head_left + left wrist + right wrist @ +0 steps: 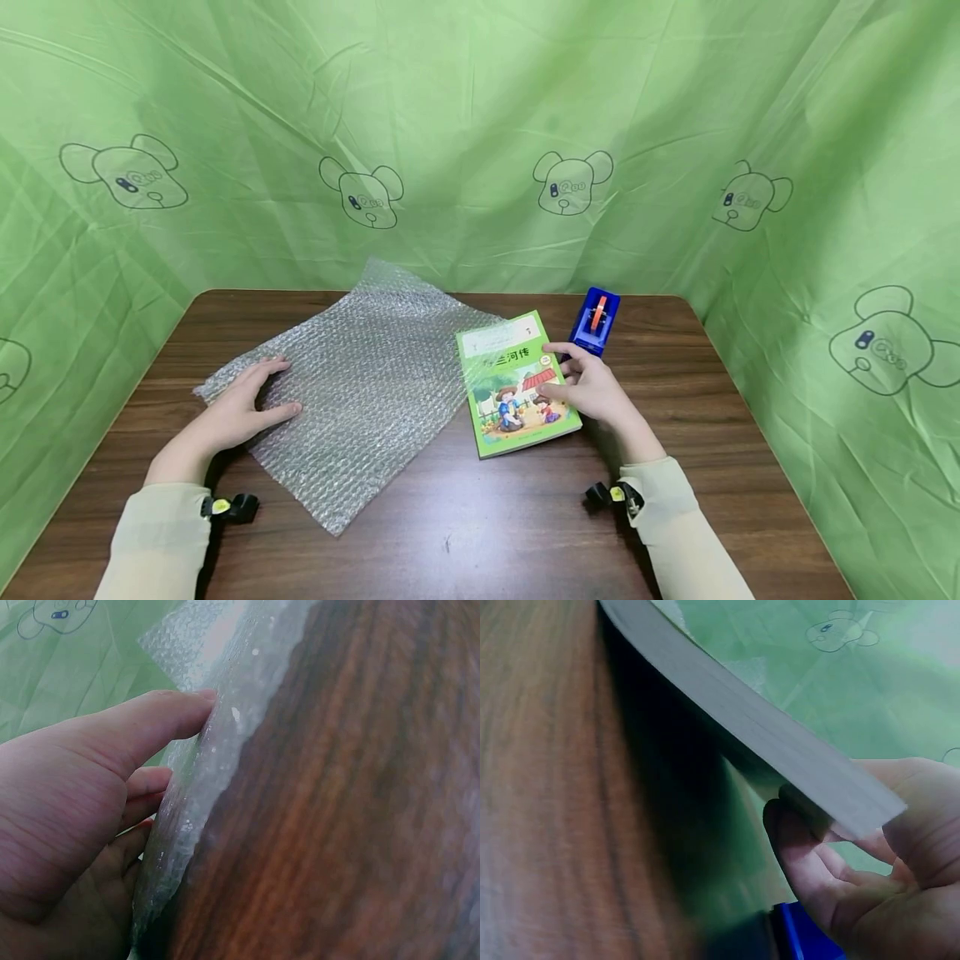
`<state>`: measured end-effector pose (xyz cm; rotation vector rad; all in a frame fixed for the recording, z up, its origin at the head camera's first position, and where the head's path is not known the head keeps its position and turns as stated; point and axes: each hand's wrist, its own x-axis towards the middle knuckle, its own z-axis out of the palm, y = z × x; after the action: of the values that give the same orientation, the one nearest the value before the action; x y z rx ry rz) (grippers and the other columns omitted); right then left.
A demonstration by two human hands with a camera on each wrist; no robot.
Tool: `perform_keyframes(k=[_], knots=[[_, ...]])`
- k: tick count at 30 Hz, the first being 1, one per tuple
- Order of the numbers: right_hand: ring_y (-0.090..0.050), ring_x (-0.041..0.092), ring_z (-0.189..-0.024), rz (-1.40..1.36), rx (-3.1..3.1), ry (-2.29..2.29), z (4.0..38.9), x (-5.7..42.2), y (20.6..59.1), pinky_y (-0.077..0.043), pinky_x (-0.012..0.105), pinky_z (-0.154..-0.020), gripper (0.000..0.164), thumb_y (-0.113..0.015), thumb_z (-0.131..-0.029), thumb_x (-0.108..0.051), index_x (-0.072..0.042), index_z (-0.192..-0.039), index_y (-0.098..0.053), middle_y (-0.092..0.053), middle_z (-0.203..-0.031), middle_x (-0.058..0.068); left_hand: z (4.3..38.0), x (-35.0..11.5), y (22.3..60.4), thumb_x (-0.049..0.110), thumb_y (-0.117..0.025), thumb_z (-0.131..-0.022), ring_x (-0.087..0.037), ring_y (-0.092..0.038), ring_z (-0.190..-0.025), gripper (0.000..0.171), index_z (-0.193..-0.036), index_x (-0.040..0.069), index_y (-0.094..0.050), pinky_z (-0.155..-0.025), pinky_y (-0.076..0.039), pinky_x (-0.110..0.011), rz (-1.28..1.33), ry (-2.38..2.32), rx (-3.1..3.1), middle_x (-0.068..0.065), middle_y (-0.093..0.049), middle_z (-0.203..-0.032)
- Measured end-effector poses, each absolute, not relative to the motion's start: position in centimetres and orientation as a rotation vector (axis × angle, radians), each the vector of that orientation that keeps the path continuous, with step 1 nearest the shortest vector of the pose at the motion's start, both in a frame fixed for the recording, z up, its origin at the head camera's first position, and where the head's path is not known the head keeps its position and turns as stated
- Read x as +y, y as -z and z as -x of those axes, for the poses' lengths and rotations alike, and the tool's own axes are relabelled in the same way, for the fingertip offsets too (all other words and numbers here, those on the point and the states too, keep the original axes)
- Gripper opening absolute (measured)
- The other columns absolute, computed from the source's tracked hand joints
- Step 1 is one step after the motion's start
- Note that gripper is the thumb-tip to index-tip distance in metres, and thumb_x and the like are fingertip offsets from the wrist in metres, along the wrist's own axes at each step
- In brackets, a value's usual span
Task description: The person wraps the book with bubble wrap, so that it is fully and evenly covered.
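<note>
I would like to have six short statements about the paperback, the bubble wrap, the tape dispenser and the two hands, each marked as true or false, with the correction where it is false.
1. The right hand grips the green paperback. True.
2. The left hand rests on the bubble wrap. True.
3. The bubble wrap is rolled into a tube. False: it is spread out on the brown table.
4. The blue tape dispenser stands near the table's far edge. True.
5. The tape dispenser is to the left of the bubble wrap. False: it is to the right.
6. The paperback is face down. False: it is face up.
</note>
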<state>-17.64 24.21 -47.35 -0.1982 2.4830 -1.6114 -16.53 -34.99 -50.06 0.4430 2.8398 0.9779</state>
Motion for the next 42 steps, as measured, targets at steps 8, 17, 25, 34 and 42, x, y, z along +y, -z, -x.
perform_keyframes(k=[8,17,25,34,42], knots=[[-0.071,0.026,-0.085,0.186,2.53,1.586,17.1,24.4,45.1,-0.064,0.033,-0.07,0.088,-0.089,-0.09,-0.007,-0.009,-0.166,-0.046,-0.07,-0.113,0.021,16.5,-35.0,50.0,0.035,-0.085,-0.097,-0.063,-0.019,-0.157,0.086,-0.161,-0.003,-0.041,-0.119,-0.022,-0.084,-0.438,-0.978,2.835,-0.035,-0.029,-0.171],[-0.073,0.028,-0.086,0.163,2.502,1.685,16.8,25.2,43.4,-0.066,0.037,-0.07,0.078,-0.084,-0.093,-0.004,-0.013,-0.164,-0.051,-0.068,-0.115,0.02,16.4,-34.8,49.8,0.035,-0.085,-0.097,-0.063,-0.017,-0.158,0.087,-0.161,-0.003,-0.041,-0.119,-0.021,-0.084,-0.431,-0.976,2.83,-0.035,-0.028,-0.171],[-0.071,0.018,-0.081,0.163,2.529,1.807,16.6,26.7,42.0,-0.064,0.031,-0.069,0.073,-0.078,-0.098,0.001,-0.008,-0.165,-0.049,-0.07,-0.114,0.025,16.2,-34.3,49.3,0.039,-0.086,-0.096,-0.062,-0.025,-0.155,0.086,-0.159,-0.003,-0.044,-0.117,-0.027,-0.082,-0.427,-0.901,2.872,-0.036,-0.034,-0.168],[-0.073,0.016,-0.079,0.142,2.579,2.004,15.3,25.7,40.2,-0.067,0.033,-0.065,0.07,-0.075,-0.098,0.004,-0.01,-0.163,-0.052,-0.07,-0.108,0.012,16.4,-34.6,49.2,0.046,-0.087,-0.094,-0.058,-0.039,-0.147,0.085,-0.154,-0.002,-0.052,-0.114,-0.036,-0.077,-0.473,-0.783,2.947,-0.034,-0.043,-0.161],[-0.074,0.015,-0.08,0.043,2.55,2.092,14.2,23.9,39.3,-0.067,0.033,-0.064,0.069,-0.074,-0.1,0.002,-0.011,-0.164,-0.05,-0.07,-0.109,0.008,16.5,-34.9,49.0,0.043,-0.086,-0.095,-0.06,-0.04,-0.145,0.082,-0.152,-0.006,-0.054,-0.114,-0.036,-0.077,-0.551,-0.783,2.955,-0.036,-0.045,-0.159]])
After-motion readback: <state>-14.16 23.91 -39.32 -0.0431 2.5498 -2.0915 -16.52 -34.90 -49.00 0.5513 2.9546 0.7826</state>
